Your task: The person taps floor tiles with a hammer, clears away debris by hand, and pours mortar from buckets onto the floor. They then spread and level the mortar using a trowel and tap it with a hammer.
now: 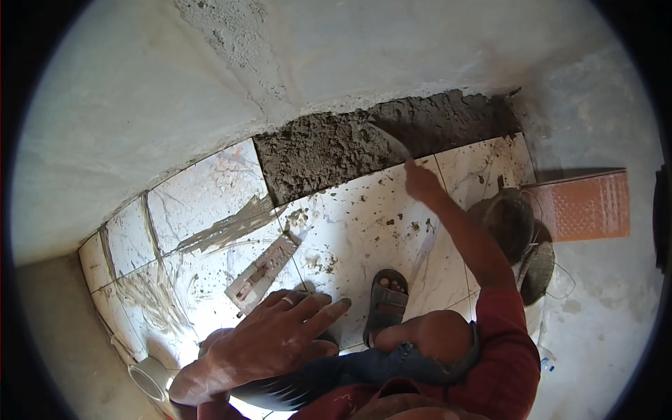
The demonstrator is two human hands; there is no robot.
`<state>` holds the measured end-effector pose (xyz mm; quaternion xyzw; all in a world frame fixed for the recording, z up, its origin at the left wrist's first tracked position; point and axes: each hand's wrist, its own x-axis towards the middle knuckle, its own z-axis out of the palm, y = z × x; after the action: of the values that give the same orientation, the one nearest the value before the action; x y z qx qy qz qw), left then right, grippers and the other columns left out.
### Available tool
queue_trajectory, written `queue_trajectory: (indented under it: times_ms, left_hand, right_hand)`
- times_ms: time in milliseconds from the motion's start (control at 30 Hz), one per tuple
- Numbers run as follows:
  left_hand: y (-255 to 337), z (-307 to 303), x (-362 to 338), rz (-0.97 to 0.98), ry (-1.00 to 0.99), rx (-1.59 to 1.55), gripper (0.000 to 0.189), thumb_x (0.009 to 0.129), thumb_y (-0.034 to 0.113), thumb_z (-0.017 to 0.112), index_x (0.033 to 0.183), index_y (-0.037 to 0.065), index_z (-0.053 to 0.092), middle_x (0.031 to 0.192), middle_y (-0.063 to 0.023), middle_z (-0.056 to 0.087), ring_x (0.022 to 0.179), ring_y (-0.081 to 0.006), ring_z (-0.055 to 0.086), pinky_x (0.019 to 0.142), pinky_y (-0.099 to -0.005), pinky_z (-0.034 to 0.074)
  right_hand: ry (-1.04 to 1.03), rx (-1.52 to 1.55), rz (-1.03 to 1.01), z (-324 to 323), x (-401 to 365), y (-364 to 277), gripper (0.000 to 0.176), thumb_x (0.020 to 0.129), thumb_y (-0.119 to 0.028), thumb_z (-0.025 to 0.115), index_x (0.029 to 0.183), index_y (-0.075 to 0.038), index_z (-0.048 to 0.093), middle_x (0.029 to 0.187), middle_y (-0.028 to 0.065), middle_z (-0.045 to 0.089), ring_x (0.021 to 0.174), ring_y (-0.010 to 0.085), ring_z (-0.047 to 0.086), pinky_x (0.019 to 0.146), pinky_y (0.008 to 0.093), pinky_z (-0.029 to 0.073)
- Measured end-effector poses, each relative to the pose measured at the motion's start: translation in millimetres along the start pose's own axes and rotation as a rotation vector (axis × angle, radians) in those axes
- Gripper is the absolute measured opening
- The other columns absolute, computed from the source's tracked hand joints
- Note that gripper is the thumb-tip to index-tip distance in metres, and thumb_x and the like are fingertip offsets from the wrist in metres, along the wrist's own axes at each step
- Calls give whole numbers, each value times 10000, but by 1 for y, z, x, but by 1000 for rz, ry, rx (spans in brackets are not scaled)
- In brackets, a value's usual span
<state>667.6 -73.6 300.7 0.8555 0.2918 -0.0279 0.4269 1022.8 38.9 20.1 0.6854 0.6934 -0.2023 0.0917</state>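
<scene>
My right hand is closed round the handle of a trowel. The trowel's blade lies over the bed of wet grey mortar along the foot of the wall. My left hand is open above my bent knee, fingers stretched out, with a ring on one of them and nothing held. Just beyond it a flat plastering float rests on the marbled white floor tiles, which are spotted with mortar crumbs.
To the right stand two dark mortar-crusted buckets with wire handles. Behind them sits an orange textured tile. A white cylindrical container is at lower left. The plastered wall bounds the far side; my sandalled foot is on the tiles.
</scene>
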Motion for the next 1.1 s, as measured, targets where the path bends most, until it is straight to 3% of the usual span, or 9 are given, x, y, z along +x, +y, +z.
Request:
queue_trajectory:
  times_ms: [200, 300, 367, 500, 567, 667, 933, 1033, 1100]
  left_hand:
    - [1, -1, -6, 19, -11, 45, 596, 795, 260, 644, 1310, 88, 396, 1178, -118, 522, 999, -290, 549, 843, -395, 437]
    - [4, 0, -10, 14, 1, 35, 595, 794, 264, 646, 1308, 91, 400, 1176, -116, 522, 998, -287, 547, 844, -391, 433]
    - [4, 0, -10, 23, -18, 29, 595, 792, 265, 647, 1306, 92, 402, 1175, -118, 521, 995, -286, 546, 844, -390, 431]
    - [1, 1, -17, 0, 10, 32, 593, 790, 280, 651, 1299, 91, 412, 1168, -124, 523, 986, -283, 547, 837, -385, 428]
    - [-1, 0, -20, -16, 30, 42, 594, 787, 285, 654, 1295, 90, 414, 1166, -125, 523, 985, -282, 547, 836, -382, 427]
    - [1, -2, -19, 27, 27, 23, 590, 781, 293, 661, 1282, 89, 427, 1166, -119, 523, 991, -279, 545, 840, -377, 427]
    - [2, -1, -6, 94, -43, 41, 584, 779, 330, 661, 1264, 87, 447, 1167, -116, 522, 962, -286, 552, 843, -368, 433]
    - [4, 1, -6, 83, -35, 39, 585, 778, 324, 663, 1265, 85, 446, 1163, -117, 524, 957, -291, 555, 842, -373, 436]
    - [4, 1, -8, 64, -17, 20, 586, 774, 315, 668, 1264, 83, 447, 1162, -120, 525, 956, -295, 555, 841, -376, 438]
  right_hand:
    - [-123, -49, -73, -37, -20, -13, 370, 808, -82, 453, 1148, 55, 397, 905, 264, 603, 855, 383, 610, 762, 466, 478]
    - [17, 126, 120, -17, -11, -21, 393, 817, -93, 454, 1180, 44, 389, 941, 249, 603, 878, 378, 606, 778, 472, 470]
    - [-34, 55, 10, 29, -9, -23, 402, 825, -125, 476, 1183, 30, 377, 863, 258, 599, 821, 389, 601, 754, 480, 456]
    - [-20, 70, 17, 0, -28, -15, 407, 812, -137, 487, 1171, 21, 379, 828, 245, 609, 779, 402, 605, 691, 487, 475]
    - [61, 239, 270, -9, -33, -7, 502, 824, -139, 437, 1293, -11, 314, 974, 242, 604, 904, 382, 599, 781, 460, 469]
    - [180, 266, 407, 31, -16, 24, 454, 815, -185, 470, 1201, 17, 342, 887, 267, 607, 818, 408, 603, 710, 494, 473]
    - [57, 181, 204, 54, -45, -26, 466, 830, -197, 489, 1178, 62, 319, 870, 270, 600, 792, 417, 602, 713, 488, 474]
    - [166, 328, 215, 31, -53, -33, 474, 846, -266, 518, 1167, 42, 355, 857, 271, 598, 816, 404, 603, 711, 475, 475]
    - [98, 817, 343, 10, -58, -38, 433, 866, -316, 498, 1153, 0, 423, 936, 263, 596, 887, 386, 595, 788, 479, 455]
